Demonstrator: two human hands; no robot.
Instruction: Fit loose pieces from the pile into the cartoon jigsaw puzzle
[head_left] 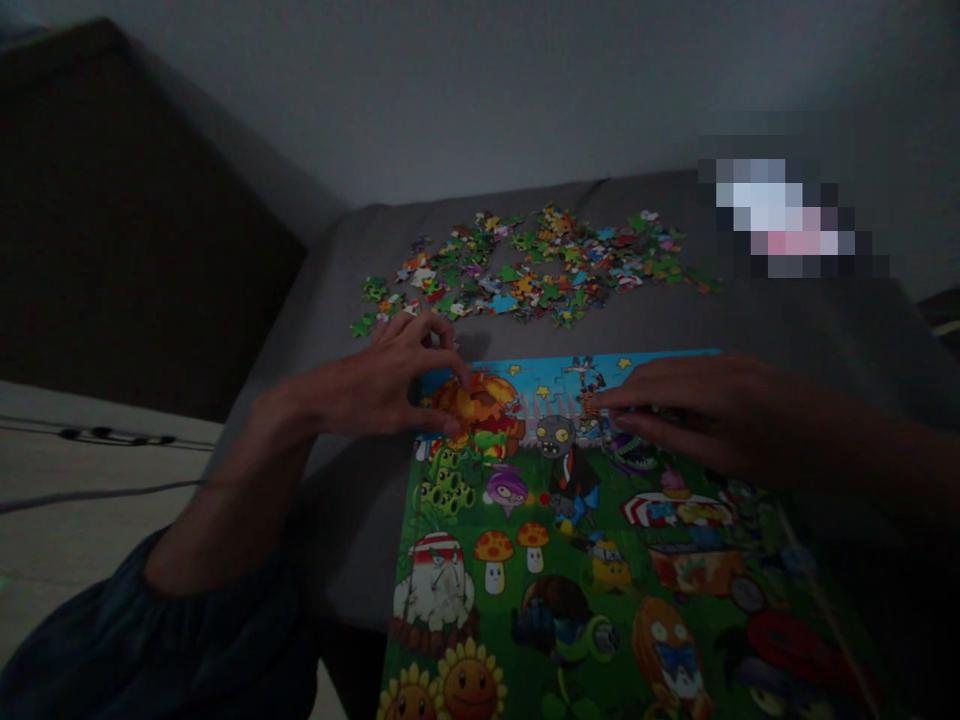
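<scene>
Fitting a cartoon jigsaw on a grey padded surface (352,520), seen from the head camera in dim light. At far left, a dark blue sleeve (187,640) leads up a bare forearm to the left hand (401,380). Its fingers are curled, and the thumb and forefinger nearly meet at the orange pumpkin in the picture's upper left corner. Whether a piece is pinched between them cannot be told.

Just to the right of that hand, and running beneath both sets of fingertips, lies the bright green rectangular jigsaw picture (570,600), printed with mushrooms, sunflowers and a grey-faced figure. Its near edge hangs over the surface towards the person.

Beyond both hands, well apart from the picture, lies the scatter of loose multicoloured jigsaw pieces (529,265). The right hand (690,405) lies flat on the picture's upper edge, fingers extended and apart, tips pointing towards the left hand, gripping nothing.

Progress, as a judgement: the many loose pieces suggest that much remains unplaced. The seams are too dark to show how much of the picture is already joined.

Count: two hands, one picture, and one scatter of several dozen pieces, too many to number exactly.
</scene>
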